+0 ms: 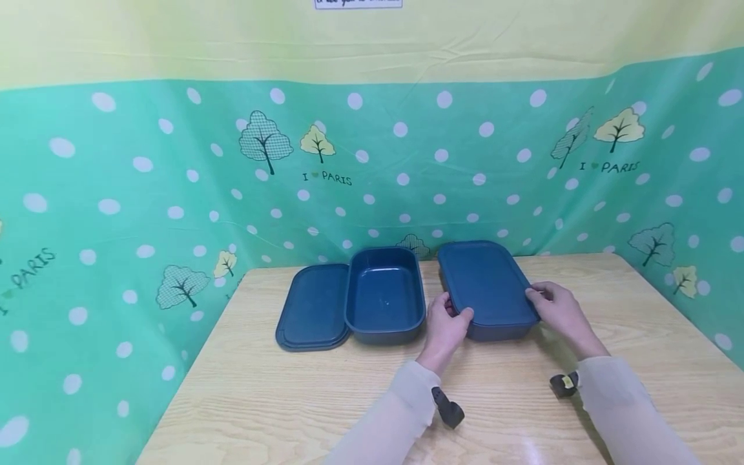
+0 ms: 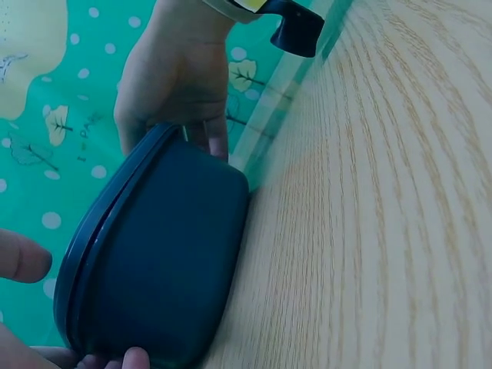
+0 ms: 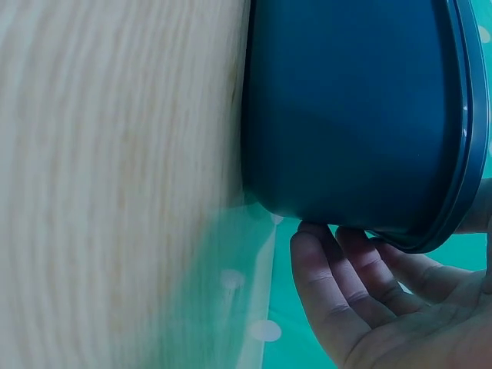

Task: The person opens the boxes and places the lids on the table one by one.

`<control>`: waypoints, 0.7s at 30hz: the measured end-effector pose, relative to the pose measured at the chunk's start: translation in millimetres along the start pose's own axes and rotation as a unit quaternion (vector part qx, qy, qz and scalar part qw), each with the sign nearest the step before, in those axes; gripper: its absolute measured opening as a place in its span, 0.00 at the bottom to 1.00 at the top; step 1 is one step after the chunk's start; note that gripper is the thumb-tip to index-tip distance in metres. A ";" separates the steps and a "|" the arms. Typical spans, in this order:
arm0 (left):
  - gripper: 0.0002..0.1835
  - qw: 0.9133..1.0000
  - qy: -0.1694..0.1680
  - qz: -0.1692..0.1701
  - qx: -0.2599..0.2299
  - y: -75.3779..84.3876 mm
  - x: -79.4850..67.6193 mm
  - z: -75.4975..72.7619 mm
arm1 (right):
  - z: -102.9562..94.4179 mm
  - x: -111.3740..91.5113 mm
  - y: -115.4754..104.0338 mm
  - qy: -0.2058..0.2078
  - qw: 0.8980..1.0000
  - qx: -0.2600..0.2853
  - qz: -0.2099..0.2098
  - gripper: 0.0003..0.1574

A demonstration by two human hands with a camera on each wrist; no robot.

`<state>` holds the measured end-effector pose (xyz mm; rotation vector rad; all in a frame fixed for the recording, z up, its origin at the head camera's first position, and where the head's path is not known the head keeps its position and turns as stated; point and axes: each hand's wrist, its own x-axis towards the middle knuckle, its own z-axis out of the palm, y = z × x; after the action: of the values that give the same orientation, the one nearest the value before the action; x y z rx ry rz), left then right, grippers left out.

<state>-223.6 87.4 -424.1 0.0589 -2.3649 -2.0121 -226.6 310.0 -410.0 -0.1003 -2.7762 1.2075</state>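
A dark blue food container (image 1: 500,332) with its lid (image 1: 488,284) on stands at the right of the group on the table. The left hand (image 1: 445,329) holds its near left side; in the left wrist view the fingertips (image 2: 137,358) touch the wall and the thumb (image 2: 27,257) stands off the lid. At the near right side, the right hand (image 1: 560,313) holds the container, thumb at the lid's edge. From the right wrist view, its bent fingers (image 3: 330,296) lie against the wall. A thin dark line runs under the lid's rim in the left wrist view.
An uncovered blue container (image 1: 385,300) stands left of the lidded one. Beside it, a loose blue lid (image 1: 316,307) lies flat on the wooden table (image 1: 261,400). A green dotted curtain (image 1: 395,168) hangs behind and along both sides.
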 end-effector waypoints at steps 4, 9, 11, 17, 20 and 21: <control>0.30 1.000 -0.002 0.002 -0.008 0.5 -0.5 -0.3 | -0.1 0.0 -0.3 0.000 1.000 -0.002 0.000 0.37; 0.29 1.000 0.003 0.013 -0.023 0.3 0.2 0.5 | -0.4 0.7 -0.3 0.000 1.000 -0.005 -0.002 0.37; 0.28 0.999 0.004 0.012 -0.038 0.7 0.5 0.6 | -0.3 0.6 0.0 0.000 1.000 -0.007 -0.002 0.37; 0.24 0.997 0.009 0.001 -0.080 1.0 1.4 1.7 | 0.2 0.2 0.8 0.000 1.000 -0.008 0.002 0.38; 0.22 0.996 0.013 -0.010 -0.089 0.7 1.4 1.8 | 0.3 0.4 0.3 -0.002 1.000 -0.006 0.004 0.38; 0.21 0.996 0.013 -0.013 -0.092 0.6 1.4 1.8 | 0.3 0.5 0.0 -0.002 1.000 -0.006 0.005 0.38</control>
<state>-225.1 89.2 -423.8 0.1111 -2.1638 -2.2158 -227.1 309.8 -410.2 -0.1121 -2.7907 1.1948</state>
